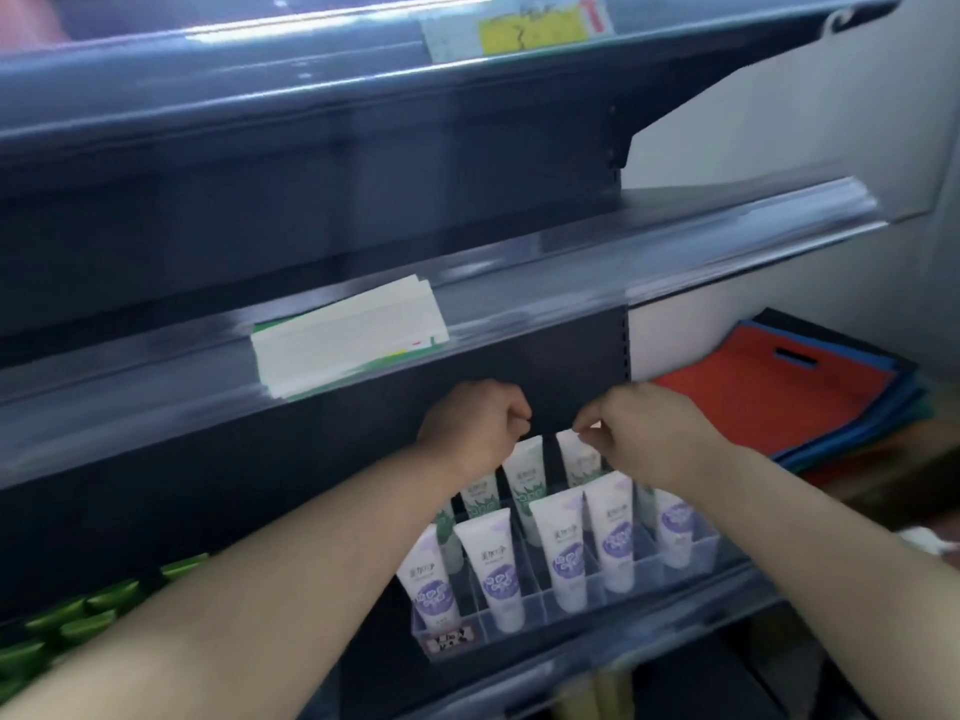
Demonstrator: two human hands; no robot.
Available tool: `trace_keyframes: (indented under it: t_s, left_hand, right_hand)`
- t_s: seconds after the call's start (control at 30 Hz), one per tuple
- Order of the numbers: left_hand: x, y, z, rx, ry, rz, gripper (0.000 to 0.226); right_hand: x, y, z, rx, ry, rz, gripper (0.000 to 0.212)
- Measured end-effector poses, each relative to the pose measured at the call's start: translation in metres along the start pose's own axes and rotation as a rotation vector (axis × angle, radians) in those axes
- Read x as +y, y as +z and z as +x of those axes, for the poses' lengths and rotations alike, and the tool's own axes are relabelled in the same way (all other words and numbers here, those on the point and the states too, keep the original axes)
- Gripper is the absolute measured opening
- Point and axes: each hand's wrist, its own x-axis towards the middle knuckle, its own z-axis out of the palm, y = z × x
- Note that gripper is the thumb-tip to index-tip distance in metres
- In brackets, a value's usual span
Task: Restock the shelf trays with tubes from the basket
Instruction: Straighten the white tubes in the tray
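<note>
Right hand [644,433] fingertips pinching crimped top of green-print tube [577,455], back row, centre frame, left hand [472,423] fingers curled, grip cannot be told, above neighbouring green tubes [527,478], purple-print tubes [563,553] in front, clear divided tray [467,622], lower centre.

looking like a shop: dark metal shelves [519,283] carrying price tags [348,335], matching tubes [566,553] standing in a clear divided tray [524,613].

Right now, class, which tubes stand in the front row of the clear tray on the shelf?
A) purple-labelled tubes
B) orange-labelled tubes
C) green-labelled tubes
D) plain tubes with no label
A: purple-labelled tubes fill the front compartments of the clear tray, and the green-labelled tubes stand behind them.
</note>
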Motion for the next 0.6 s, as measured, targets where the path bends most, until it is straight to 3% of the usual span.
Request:
trace_keyframes:
  t_s: [0.37, 0.6]
  left_hand:
    - [0.09, 0.056, 0.06, -0.072, 0.085, 0.054, 0.025]
    - [0.103, 0.077, 0.081, -0.115, -0.003, 0.122, 0.009]
  right_hand:
    - [0.075, 0.003, -0.038, -0.159, 0.096, 0.117, 0.032]
    - [0.084, 0.012, -0.033, -0.14, 0.074, 0.134, 0.023]
